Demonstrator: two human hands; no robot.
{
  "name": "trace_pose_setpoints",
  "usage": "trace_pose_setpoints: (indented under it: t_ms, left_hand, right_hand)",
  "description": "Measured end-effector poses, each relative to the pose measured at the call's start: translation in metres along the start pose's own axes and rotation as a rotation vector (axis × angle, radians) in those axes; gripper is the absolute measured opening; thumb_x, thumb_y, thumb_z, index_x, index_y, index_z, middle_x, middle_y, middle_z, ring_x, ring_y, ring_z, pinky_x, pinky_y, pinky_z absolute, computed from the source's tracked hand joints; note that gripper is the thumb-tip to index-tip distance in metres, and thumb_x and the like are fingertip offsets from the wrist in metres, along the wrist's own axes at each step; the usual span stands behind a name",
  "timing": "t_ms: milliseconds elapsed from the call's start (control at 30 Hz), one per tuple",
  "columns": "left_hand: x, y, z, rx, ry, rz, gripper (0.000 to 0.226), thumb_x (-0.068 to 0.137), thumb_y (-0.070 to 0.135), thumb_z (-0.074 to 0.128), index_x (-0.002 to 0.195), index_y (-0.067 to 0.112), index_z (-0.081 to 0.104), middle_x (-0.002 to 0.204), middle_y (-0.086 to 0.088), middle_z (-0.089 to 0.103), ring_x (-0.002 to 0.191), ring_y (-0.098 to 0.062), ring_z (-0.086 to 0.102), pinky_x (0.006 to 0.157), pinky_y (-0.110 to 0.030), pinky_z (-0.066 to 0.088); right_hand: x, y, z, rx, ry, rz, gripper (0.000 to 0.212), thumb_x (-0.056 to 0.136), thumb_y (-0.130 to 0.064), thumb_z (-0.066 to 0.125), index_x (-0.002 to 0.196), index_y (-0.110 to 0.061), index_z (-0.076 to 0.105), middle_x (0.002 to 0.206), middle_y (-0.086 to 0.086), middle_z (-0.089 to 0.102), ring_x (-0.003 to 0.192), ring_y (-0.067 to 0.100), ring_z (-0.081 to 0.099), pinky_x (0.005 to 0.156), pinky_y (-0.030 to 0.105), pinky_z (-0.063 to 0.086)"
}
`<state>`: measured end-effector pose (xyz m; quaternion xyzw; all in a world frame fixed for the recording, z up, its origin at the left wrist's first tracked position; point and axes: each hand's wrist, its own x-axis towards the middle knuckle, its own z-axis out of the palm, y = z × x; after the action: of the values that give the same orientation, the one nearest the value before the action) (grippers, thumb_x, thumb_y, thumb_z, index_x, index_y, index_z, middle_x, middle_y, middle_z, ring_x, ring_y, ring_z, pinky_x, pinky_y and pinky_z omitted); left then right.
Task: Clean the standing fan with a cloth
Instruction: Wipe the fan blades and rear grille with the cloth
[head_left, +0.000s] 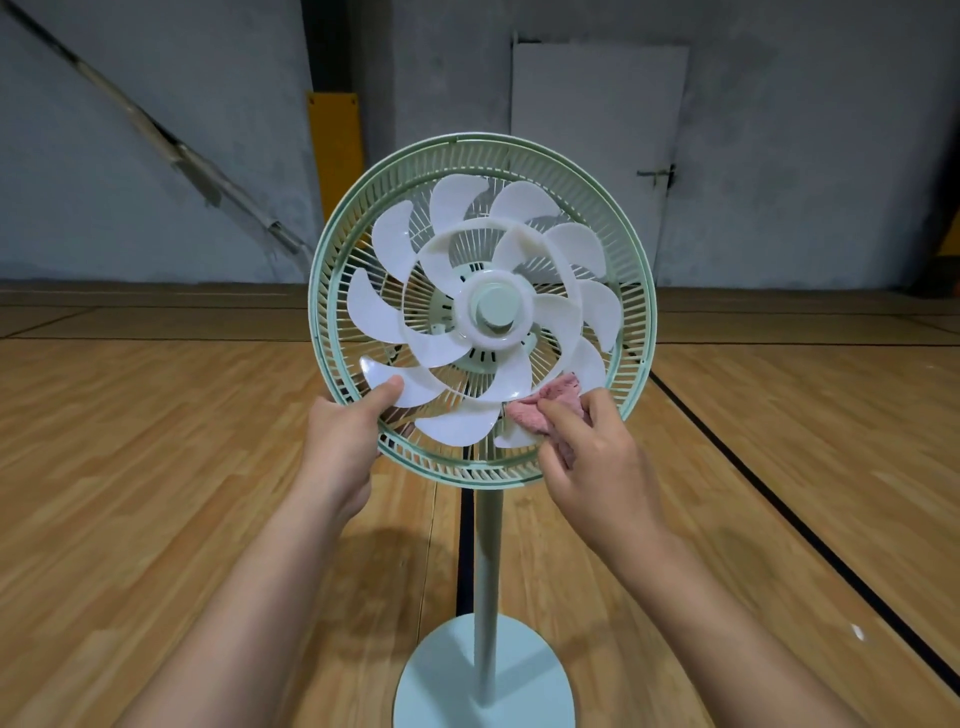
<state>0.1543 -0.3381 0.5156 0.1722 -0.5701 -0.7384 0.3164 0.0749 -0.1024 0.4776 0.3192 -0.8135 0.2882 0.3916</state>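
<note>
**Wiping the lower blades, fan braced by the other hand**

The standing fan faces the person on a wooden floor, its blades exposed inside the green guard ring. It rises on a pale pole from a round base.

The left hand clasps the ring at about 7 o'clock. Its thumb presses on the front of a white blade, and its fingers are hidden behind the rim. The right hand has its fingers curled round a bunched pink cloth and presses it onto the blade tip at about 5 o'clock, just inside the ring.

The step in hand looks like blade-by-blade wiping, with the left thumb stopping the rotor from turning. Most blades, the hub and the ring ribs likely remain to be done.

The next move probably calls for drawing the cloth along this blade toward the hub. After that, easing the thumb and turning the rotor would bring a fresh blade down to 5 o'clock. Light pressure seems wise, since the thin blades may flex.
</note>
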Motion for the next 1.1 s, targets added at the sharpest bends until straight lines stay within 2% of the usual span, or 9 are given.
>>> trace_pose_setpoints:
  t_ms: [133, 233, 333, 467, 567, 667, 800, 1000, 1100]
  left_hand:
    - [-0.001, -0.002, 0.001, 0.004, 0.013, 0.02, 0.02, 0.098, 0.013, 0.078, 0.118, 0.014, 0.076, 0.105, -0.002, 0.084, 0.097, -0.025, 0.082, 0.1, -0.052, 0.061]
    - [-0.002, -0.003, 0.002, 0.0, 0.022, 0.021, 0.02, 0.098, 0.012, 0.078, 0.118, 0.013, 0.076, 0.106, -0.002, 0.084, 0.098, -0.025, 0.082, 0.1, -0.053, 0.061]
    - [-0.002, -0.003, 0.002, 0.005, 0.027, 0.015, 0.022, 0.098, 0.012, 0.078, 0.119, 0.012, 0.075, 0.105, -0.002, 0.084, 0.097, -0.025, 0.082, 0.1, -0.052, 0.061]
    - [-0.001, -0.002, -0.001, 0.027, 0.021, 0.014, 0.019, 0.097, 0.007, 0.077, 0.115, 0.013, 0.076, 0.105, -0.002, 0.084, 0.096, -0.024, 0.082, 0.098, -0.051, 0.063]
    - [-0.003, -0.001, -0.001, 0.054, 0.017, 0.021, 0.015, 0.095, 0.005, 0.079, 0.11, 0.011, 0.078, 0.103, -0.004, 0.084, 0.096, -0.028, 0.082, 0.098, -0.052, 0.062]
    - [-0.005, 0.0, 0.0, 0.068, 0.019, 0.023, 0.016, 0.095, 0.006, 0.079, 0.111, 0.011, 0.078, 0.104, -0.003, 0.084, 0.098, -0.028, 0.081, 0.098, -0.05, 0.062]
    - [-0.006, 0.0, 0.003, 0.064, 0.024, 0.031, 0.017, 0.096, 0.007, 0.079, 0.111, 0.013, 0.078, 0.105, -0.002, 0.084, 0.101, -0.029, 0.081, 0.097, -0.048, 0.063]
    - [-0.007, 0.0, 0.003, 0.061, 0.027, 0.038, 0.019, 0.096, 0.006, 0.078, 0.114, 0.012, 0.077, 0.106, -0.003, 0.084, 0.099, -0.026, 0.081, 0.1, -0.051, 0.062]
    - [-0.007, -0.001, 0.002, 0.073, 0.018, 0.035, 0.02, 0.095, 0.005, 0.08, 0.114, 0.011, 0.077, 0.106, -0.003, 0.084, 0.099, -0.026, 0.081, 0.103, -0.052, 0.06]
  right_hand:
    - [-0.005, -0.005, 0.002, 0.004, -0.088, -0.033, 0.036, 0.088, -0.03, 0.052, 0.12, -0.031, 0.069, 0.098, -0.008, 0.04, 0.064, 0.02, 0.049, 0.047, 0.029, 0.04]
    - [-0.012, -0.013, 0.002, -0.002, -0.165, -0.082, 0.033, 0.087, -0.034, 0.05, 0.114, -0.035, 0.07, 0.093, -0.01, 0.038, 0.067, 0.013, 0.043, 0.049, 0.026, 0.035]
    - [-0.01, -0.012, -0.001, -0.034, -0.221, -0.107, 0.032, 0.09, -0.032, 0.051, 0.114, -0.034, 0.072, 0.093, -0.008, 0.039, 0.072, 0.014, 0.046, 0.051, 0.028, 0.035]
    - [0.003, 0.002, -0.015, -0.016, -0.163, -0.084, 0.034, 0.09, -0.018, 0.068, 0.119, -0.036, 0.073, 0.095, -0.006, 0.04, 0.073, 0.014, 0.045, 0.051, 0.028, 0.038]
    - [0.013, 0.017, -0.024, 0.0, -0.102, -0.047, 0.037, 0.092, -0.016, 0.069, 0.121, -0.038, 0.073, 0.097, -0.005, 0.041, 0.075, 0.014, 0.045, 0.05, 0.03, 0.042]
    - [0.014, 0.022, -0.022, -0.014, -0.073, -0.031, 0.039, 0.09, -0.011, 0.072, 0.123, -0.032, 0.075, 0.1, -0.002, 0.045, 0.08, 0.017, 0.048, 0.05, 0.033, 0.044]
    - [0.007, 0.018, -0.016, 0.018, -0.115, -0.053, 0.037, 0.092, -0.009, 0.067, 0.124, -0.026, 0.075, 0.098, -0.001, 0.046, 0.079, 0.02, 0.051, 0.053, 0.036, 0.048]
    - [-0.003, -0.004, -0.008, 0.045, -0.215, -0.142, 0.031, 0.091, -0.01, 0.068, 0.113, -0.028, 0.081, 0.091, -0.004, 0.04, 0.085, 0.025, 0.051, 0.07, 0.034, 0.038]
    - [-0.003, -0.008, -0.009, 0.026, -0.233, -0.151, 0.032, 0.091, -0.012, 0.069, 0.115, -0.029, 0.08, 0.093, -0.005, 0.038, 0.088, 0.024, 0.05, 0.073, 0.034, 0.036]
